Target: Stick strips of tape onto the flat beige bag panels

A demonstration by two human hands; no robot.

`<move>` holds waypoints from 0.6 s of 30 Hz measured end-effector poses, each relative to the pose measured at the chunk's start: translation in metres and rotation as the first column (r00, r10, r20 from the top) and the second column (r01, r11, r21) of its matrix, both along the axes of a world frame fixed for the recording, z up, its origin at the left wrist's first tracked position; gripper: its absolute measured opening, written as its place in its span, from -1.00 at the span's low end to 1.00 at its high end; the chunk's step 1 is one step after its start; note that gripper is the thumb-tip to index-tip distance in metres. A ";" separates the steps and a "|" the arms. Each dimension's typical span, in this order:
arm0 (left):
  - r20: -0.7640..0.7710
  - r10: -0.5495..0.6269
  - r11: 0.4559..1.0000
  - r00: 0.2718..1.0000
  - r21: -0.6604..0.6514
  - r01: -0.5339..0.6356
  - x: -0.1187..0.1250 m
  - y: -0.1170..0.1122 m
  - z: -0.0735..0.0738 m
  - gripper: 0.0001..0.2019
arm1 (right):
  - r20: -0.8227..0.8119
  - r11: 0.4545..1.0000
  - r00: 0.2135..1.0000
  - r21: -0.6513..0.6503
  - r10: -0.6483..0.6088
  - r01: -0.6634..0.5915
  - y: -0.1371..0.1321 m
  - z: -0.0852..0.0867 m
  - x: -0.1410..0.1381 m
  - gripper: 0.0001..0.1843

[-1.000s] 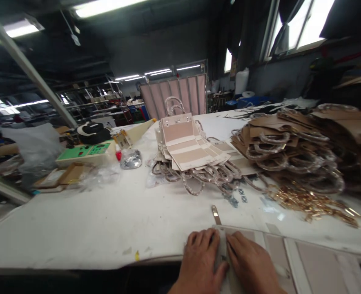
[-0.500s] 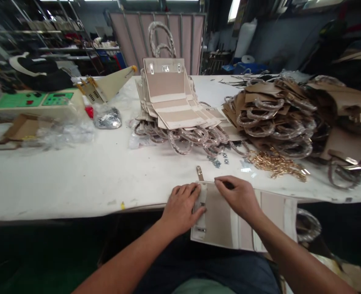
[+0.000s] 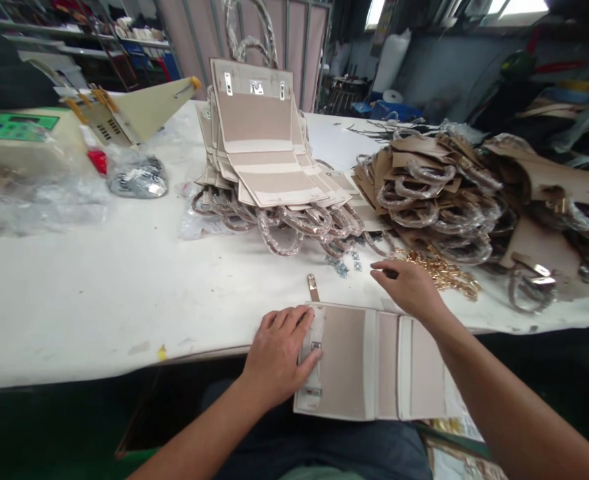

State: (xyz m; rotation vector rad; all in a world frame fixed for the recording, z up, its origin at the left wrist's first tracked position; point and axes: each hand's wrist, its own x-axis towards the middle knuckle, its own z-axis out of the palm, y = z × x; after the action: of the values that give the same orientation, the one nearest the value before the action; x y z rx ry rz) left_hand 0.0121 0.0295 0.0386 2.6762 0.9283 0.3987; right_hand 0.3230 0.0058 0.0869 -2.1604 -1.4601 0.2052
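Observation:
An unfolded beige handbag body [image 3: 344, 360] lies at the table's front edge and partly over it. My left hand [image 3: 282, 353] holds its left end, fingers along the edge and thumb on the inner side beside a small metal fitting [image 3: 316, 346]. A narrow strap with a gold metal end [image 3: 312, 283] sticks out beyond the bag's far edge. My right hand [image 3: 409, 287] is raised off the bag, its fingertips drawn together over the table. Whether anything small is in them, I cannot make out. Small metal plates [image 3: 356, 260] lie just left of it, gold metal pieces [image 3: 444, 273] beyond it.
Opened beige bag bodies [image 3: 259, 127] with wrapped handles are stacked at the back middle. Brown bags with wrapped handles [image 3: 419, 180] are piled to the right. At left are a plastic bag of metal parts [image 3: 137, 177] and a machine with a green panel [image 3: 19, 127].
My right hand has lifted from the bag's far edge and moved right and away, towards the small metal parts. My left hand stays on the bag. The camera view has shifted.

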 end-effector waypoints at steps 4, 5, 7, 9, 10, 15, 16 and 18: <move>0.032 0.003 1.000 0.999 0.014 -0.004 0.001 0.001 -0.003 -0.40 | 0.193 0.970 0.981 -0.239 0.010 0.037 0.006 -0.021 0.045 -0.69; 0.037 0.004 1.000 0.999 0.020 -0.005 0.001 0.001 -0.004 -0.40 | 0.215 0.960 0.976 -0.276 0.017 0.044 0.006 -0.023 0.051 -0.68; 0.043 0.007 0.999 0.999 0.033 -0.009 0.001 0.001 -0.004 -0.40 | 0.252 0.946 0.967 -0.321 0.031 0.053 0.005 -0.025 0.059 -0.67; 0.048 0.011 0.999 0.999 0.041 -0.013 0.001 0.002 -0.005 -0.40 | 0.268 0.935 0.961 -0.354 0.064 0.036 0.003 -0.025 0.064 -0.69; 0.050 0.011 0.999 0.999 0.043 -0.013 0.001 0.002 -0.005 -0.40 | 0.264 0.930 0.961 -0.367 0.082 0.021 0.002 -0.025 0.066 -0.70; 0.050 0.005 0.999 0.999 0.039 -0.007 0.001 0.002 -0.004 -0.41 | 0.260 0.930 0.963 -0.367 0.064 0.037 -0.001 -0.028 0.066 -0.78; 0.051 0.005 0.999 0.999 0.038 -0.007 0.001 0.002 -0.004 -0.41 | 0.269 0.934 0.961 -0.357 0.066 0.036 -0.001 -0.028 0.065 -0.79; 0.053 0.011 0.999 0.999 0.035 -0.013 0.001 0.002 -0.003 -0.41 | 0.276 0.943 0.958 -0.333 0.082 0.015 -0.002 -0.029 0.064 -0.80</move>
State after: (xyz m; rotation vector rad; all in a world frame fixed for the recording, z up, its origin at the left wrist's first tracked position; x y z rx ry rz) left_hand 0.0133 0.0311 0.0356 2.6786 0.9310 0.4903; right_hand 0.3870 0.0033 0.0582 -2.5216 -1.7276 0.1646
